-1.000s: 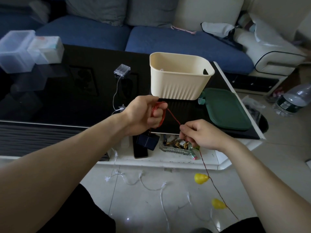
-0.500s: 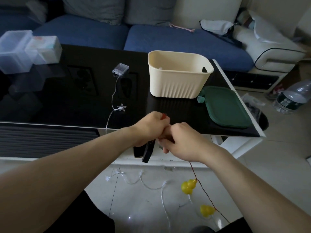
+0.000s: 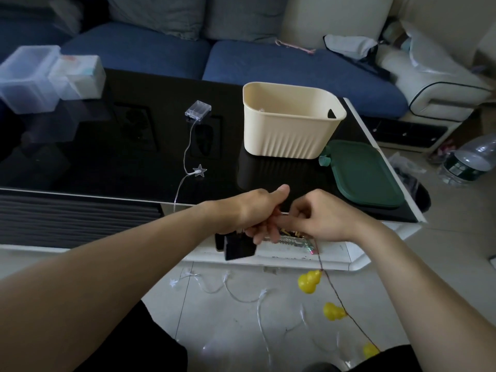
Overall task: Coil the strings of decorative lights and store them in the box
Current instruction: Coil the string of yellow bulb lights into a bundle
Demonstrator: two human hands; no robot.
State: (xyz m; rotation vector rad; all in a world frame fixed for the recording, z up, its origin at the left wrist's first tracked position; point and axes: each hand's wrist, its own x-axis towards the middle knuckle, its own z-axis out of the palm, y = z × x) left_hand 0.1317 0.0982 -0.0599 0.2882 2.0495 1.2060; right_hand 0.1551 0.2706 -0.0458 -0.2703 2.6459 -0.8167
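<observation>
- Red-brown wire of the light string runs from your right hand, fingers pinched on it, down to the lower right, carrying yellow gourd bulbs.
- Your left hand is at centre frame, touching the right, fingers curled around the wire, a black battery pack hanging below.
- Upper centre, the cream box stands on the black table.
</observation>
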